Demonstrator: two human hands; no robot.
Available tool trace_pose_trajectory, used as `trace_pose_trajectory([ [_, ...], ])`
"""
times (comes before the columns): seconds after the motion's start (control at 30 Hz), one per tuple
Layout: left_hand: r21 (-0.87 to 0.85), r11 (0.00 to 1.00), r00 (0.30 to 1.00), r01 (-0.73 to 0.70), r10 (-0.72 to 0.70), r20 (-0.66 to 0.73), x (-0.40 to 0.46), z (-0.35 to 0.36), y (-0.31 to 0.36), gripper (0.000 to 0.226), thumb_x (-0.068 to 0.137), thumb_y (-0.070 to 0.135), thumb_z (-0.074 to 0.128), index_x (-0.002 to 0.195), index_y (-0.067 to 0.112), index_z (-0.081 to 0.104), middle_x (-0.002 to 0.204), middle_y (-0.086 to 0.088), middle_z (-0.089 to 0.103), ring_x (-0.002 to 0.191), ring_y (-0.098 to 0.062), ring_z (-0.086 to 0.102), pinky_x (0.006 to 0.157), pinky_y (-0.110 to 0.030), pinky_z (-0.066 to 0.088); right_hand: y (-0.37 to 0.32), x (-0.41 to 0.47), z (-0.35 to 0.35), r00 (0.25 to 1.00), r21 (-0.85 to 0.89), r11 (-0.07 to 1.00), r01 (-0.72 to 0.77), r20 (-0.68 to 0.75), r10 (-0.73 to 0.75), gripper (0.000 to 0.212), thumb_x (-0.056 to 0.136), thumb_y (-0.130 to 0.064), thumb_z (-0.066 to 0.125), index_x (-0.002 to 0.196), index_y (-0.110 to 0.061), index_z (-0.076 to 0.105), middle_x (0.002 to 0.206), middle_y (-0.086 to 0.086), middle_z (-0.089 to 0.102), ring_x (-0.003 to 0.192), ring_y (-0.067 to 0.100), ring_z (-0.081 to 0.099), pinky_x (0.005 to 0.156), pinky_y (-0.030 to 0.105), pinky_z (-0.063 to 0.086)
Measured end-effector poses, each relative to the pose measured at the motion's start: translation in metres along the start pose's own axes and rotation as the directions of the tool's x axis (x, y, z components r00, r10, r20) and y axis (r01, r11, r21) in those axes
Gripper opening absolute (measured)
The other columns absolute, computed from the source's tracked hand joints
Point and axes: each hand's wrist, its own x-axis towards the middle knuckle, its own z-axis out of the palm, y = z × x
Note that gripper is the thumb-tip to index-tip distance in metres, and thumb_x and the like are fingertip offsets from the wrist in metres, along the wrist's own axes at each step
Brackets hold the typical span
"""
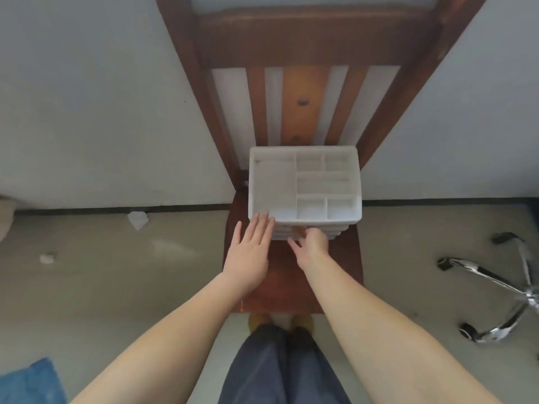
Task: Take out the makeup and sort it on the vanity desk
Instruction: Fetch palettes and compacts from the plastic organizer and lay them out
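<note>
- The left hand [248,252] is flat, its fingers [259,225] straight and together, the tips touching the front left corner of the white organizer [303,185]. It grips nothing.
- The organizer stands just beyond both hands on the brown wooden seat [280,275] of a chair, which here serves as the surface. On top it has open compartments, and all of them look empty.
- Below the tray, in front of the fingertips, there are drawer fronts [309,230] in a stack. No makeup is visible, so I think it is inside the drawers.
- The right hand [312,246] is at the middle of these drawer fronts. Its fingers are curled toward a drawer, perhaps pinching a small handle, but the contact is hidden and I cannot tell if they hold it.
- Risk: the organizer looks light. If the right hand pulls while the left hand only touches the corner and does not press, the whole box may slide toward the person and off the seat.
- Risk: a drawer pulled too far could come out and spill its contents on the floor [116,272].
- To the right of the hands the chrome base [507,290] of an office chair lies near; a step backward could catch on it.
</note>
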Motion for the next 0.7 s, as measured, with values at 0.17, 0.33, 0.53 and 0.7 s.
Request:
trace_pose_trajectory([
  [0.17, 0.008, 1.0, 0.999, -0.006, 0.006, -0.04, -0.002, 0.01, -0.001, 0.076, 0.087, 0.008, 0.033, 0.148, 0.013, -0.01, 0.158, -0.005, -0.009, 0.145, -0.023, -0.011, 0.115, -0.048, -0.007, 0.001, 0.006, 0.009, 0.993, 0.2, 0.978, -0.065, -0.081, 0.083, 0.035, 0.091, 0.006, 0.025, 0.107, -0.004, 0.054, 0.098, 0.012, 0.061, 0.113, 0.029, 0.058, 0.094, 0.042, 0.047],
  [0.33, -0.003, 1.0, 1.0, -0.001, 0.001, 0.012, -0.003, 0.007, 0.0, 0.075, 0.088, 0.006, 0.028, 0.145, 0.014, -0.019, 0.157, -0.003, -0.018, 0.143, -0.022, -0.018, 0.113, -0.051, -0.01, 0.003, 0.005, 0.002, 0.997, 0.24, 0.969, -0.057, -0.035, 0.067, 0.04, 0.089, 0.012, 0.021, 0.107, -0.005, 0.053, 0.097, 0.013, 0.057, 0.117, 0.031, 0.054, 0.087, 0.04, 0.045],
  [0.53, 0.014, 1.0, 0.999, 0.009, -0.01, 0.032, 0.001, 0.003, 0.003, 0.072, 0.09, 0.008, 0.025, 0.144, 0.013, -0.022, 0.156, -0.004, -0.02, 0.143, -0.022, -0.019, 0.114, -0.052, -0.003, 0.016, 0.011, -0.007, 0.999, 0.21, 0.978, 0.002, -0.051, 0.009, 0.045, 0.091, 0.008, 0.022, 0.12, -0.014, 0.049, 0.102, 0.009, 0.054, 0.093, 0.022, 0.055, 0.079, 0.033, 0.047],
  [0.7, 0.029, 1.0, 0.999, 0.006, -0.008, 0.047, 0.001, 0.005, 0.003, 0.077, 0.088, 0.009, 0.027, 0.141, 0.012, -0.028, 0.155, -0.006, -0.022, 0.142, -0.024, -0.02, 0.113, -0.052, 0.001, 0.058, -0.002, -0.052, 0.994, 0.208, 0.977, -0.034, -0.096, 0.055, 0.028, 0.096, 0.0, 0.035, 0.115, -0.013, 0.05, 0.089, 0.01, 0.059, 0.079, 0.019, 0.059, 0.063, 0.027, 0.047],
])
